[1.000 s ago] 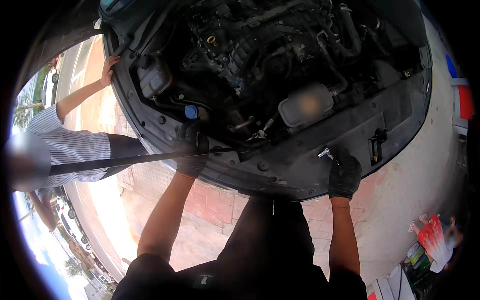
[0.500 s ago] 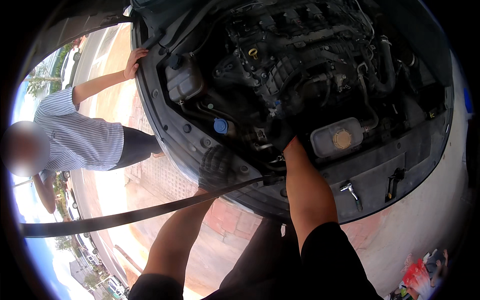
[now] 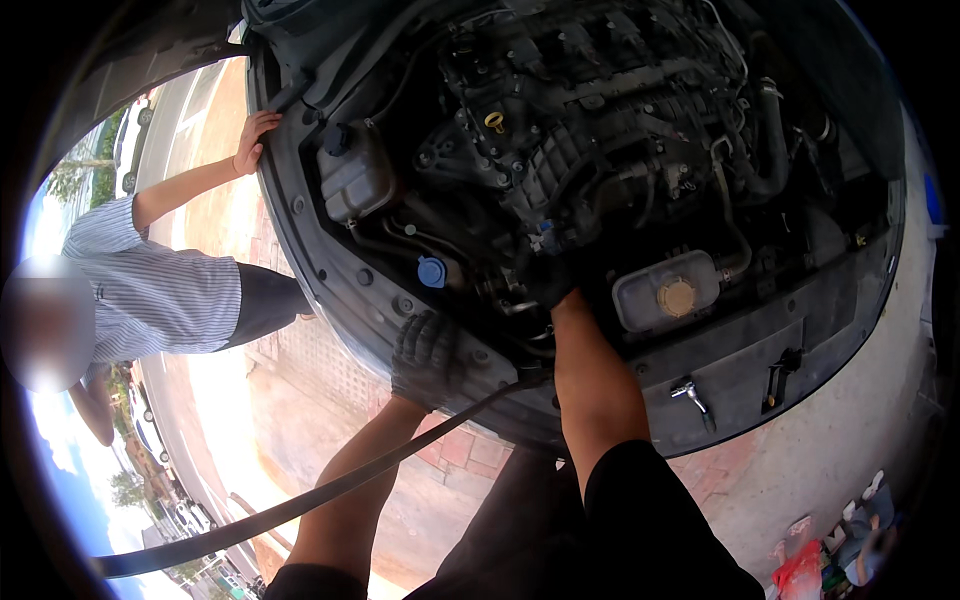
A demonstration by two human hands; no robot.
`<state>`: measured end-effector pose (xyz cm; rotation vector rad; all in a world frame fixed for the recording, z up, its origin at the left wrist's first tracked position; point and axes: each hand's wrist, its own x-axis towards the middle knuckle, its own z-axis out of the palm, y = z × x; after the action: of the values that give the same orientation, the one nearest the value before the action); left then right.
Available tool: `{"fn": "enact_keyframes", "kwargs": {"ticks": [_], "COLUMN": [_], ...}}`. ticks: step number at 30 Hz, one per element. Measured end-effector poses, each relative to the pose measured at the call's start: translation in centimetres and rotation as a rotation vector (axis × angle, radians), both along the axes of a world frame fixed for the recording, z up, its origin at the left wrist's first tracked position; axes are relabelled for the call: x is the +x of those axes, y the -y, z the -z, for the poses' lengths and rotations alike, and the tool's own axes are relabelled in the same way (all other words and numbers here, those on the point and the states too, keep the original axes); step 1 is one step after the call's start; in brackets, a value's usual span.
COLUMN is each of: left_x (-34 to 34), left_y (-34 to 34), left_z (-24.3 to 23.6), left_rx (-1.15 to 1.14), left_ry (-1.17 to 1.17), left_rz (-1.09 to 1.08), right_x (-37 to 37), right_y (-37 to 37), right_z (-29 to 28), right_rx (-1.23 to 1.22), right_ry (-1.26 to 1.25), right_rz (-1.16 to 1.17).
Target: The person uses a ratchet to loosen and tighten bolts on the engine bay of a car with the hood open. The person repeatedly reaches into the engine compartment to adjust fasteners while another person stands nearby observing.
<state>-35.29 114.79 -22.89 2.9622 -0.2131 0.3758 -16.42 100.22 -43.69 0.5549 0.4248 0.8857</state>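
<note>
My left hand [image 3: 425, 355], in a dark glove, lies with its fingers spread on the front edge panel [image 3: 490, 372] of a car's open engine bay. Just beyond it is a blue cap [image 3: 432, 271]. My right hand [image 3: 548, 280], also gloved, reaches down into the dark gap in front of the engine [image 3: 590, 140]. Its fingers are lost in shadow, so whatever they touch is hidden. To its right sits a translucent tank [image 3: 635, 295] with a tan cap [image 3: 677, 297]. A long dark strip [image 3: 330, 490] crosses above my left forearm and meets the panel between my arms.
A ratchet [image 3: 692, 398] and a black tool [image 3: 780, 380] lie on the front panel at right. Another tank [image 3: 350, 180] stands at the bay's left. A person in a striped shirt [image 3: 170, 280] rests a hand [image 3: 255, 140] on the car's left edge.
The strip's outer end has swung down toward the lower left. The whole view has shifted slightly. Both my hands keep nearly the same places on the car.
</note>
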Motion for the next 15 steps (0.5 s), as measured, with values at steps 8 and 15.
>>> {"fn": "enact_keyframes", "kwargs": {"ticks": [8, 15], "left_x": [0.2, -0.1], "left_y": [0.1, -0.1], "left_z": [0.1, 0.3], "left_rx": [0.002, -0.004], "left_ry": [0.027, 0.028], "left_rz": [-0.022, -0.023], "right_x": [-0.2, -0.7], "right_y": [0.0, -0.2], "right_z": [-0.7, -0.5], "right_rx": [-0.001, 0.086], "right_ry": [0.099, -0.017], "right_rz": [-0.030, -0.115]}}
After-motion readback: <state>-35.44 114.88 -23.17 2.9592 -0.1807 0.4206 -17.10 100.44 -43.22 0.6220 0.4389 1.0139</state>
